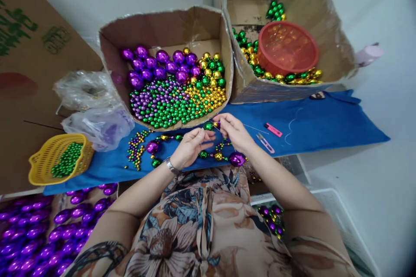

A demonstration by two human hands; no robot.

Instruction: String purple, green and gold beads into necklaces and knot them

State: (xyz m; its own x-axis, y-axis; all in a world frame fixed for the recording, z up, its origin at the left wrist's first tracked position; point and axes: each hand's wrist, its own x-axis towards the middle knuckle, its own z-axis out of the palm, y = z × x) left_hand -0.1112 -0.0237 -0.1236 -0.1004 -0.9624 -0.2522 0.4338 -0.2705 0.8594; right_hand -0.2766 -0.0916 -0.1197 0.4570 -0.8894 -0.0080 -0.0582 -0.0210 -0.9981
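My left hand (pixel 192 147), wearing a metal watch, has its thumb and fingers closed in a pinch on a fine thread barely visible at the fingertips. Opposite it, my right hand (pixel 236 133) pinches the thread close to a small gold bead and a green bead (pixel 208 126). A thin needle-like line (pixel 256 129) reaches out to the right from behind this hand. Below and around both hands lies a bead strand of green, gold and purple, with a large purple bead (pixel 237 159) on the right and another purple bead (pixel 152 147) on the left.
Behind stands a cardboard box (pixel 165 126) of sorted beads; a second box (pixel 286 88) holds a red basin (pixel 287 47). On the blue cloth (pixel 312 125) lie a pink lighter (pixel 273 130) and thread snips (pixel 265 143). Left are loose small beads (pixel 135 149) and a yellow basket (pixel 42 169).
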